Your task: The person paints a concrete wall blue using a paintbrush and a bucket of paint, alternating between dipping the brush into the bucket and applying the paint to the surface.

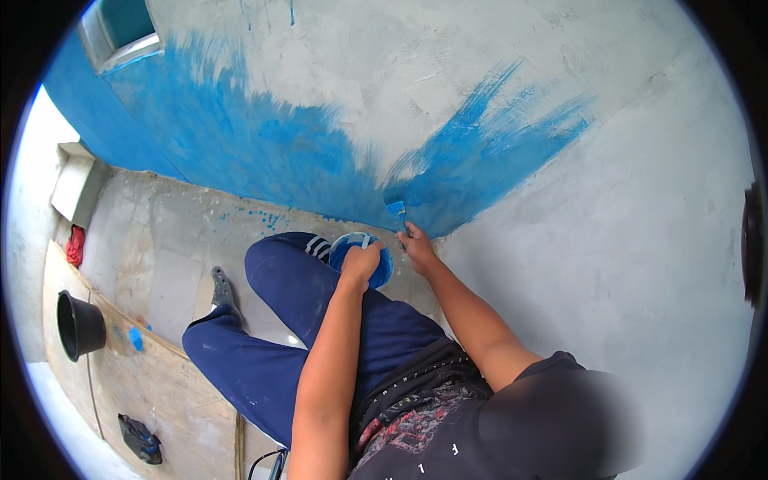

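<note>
My right hand (416,246) is closed round the handle of a paintbrush (396,209), its blue-wet bristles against the lower wall near the corner. Blue paint (456,176) spreads over the lower part of the grey wall (384,56), with streaky upper edges. My left hand (362,262) grips the rim or handle of a paint bucket (385,270) beside my bent knee. Blue paint shows inside the bucket; the fingers partly cover its opening.
A bare pale wall (608,264) meets the painted one at the right. Blue drops spot the floor (172,240). On the left are a black bucket (81,326), a dark plastic bag (139,438), a red cloth (75,246) and a white block (78,186). A window opening (126,28) sits upper left.
</note>
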A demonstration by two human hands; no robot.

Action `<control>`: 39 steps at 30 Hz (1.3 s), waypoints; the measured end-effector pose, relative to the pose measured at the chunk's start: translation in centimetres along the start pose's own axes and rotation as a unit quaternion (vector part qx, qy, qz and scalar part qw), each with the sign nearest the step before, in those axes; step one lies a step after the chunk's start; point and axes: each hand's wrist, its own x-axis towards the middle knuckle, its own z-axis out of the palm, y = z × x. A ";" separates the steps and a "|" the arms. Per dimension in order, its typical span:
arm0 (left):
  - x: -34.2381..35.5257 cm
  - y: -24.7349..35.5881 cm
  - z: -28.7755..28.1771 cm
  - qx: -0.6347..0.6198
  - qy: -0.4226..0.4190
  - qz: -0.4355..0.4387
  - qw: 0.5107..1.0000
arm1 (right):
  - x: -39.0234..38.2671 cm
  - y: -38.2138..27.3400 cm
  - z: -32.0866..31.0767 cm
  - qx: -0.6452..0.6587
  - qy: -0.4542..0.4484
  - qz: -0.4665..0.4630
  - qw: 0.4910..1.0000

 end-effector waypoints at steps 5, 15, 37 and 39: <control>-0.4 0.1 -0.1 0.001 -0.001 -0.001 1.000 | 0.2 0.6 -0.6 -0.036 -0.074 0.049 0.995; -1.4 0.7 -0.5 0.004 -0.011 -0.007 1.000 | 5.2 2.5 0.1 0.194 -0.001 0.175 0.965; -2.5 1.5 -0.5 -0.058 -0.022 -0.006 0.998 | -9.4 -20.8 3.1 0.001 0.120 -0.317 0.941; -1.7 0.9 -1.0 -0.059 -0.022 -0.006 0.998 | -6.2 -17.4 3.6 0.015 0.127 -0.273 0.953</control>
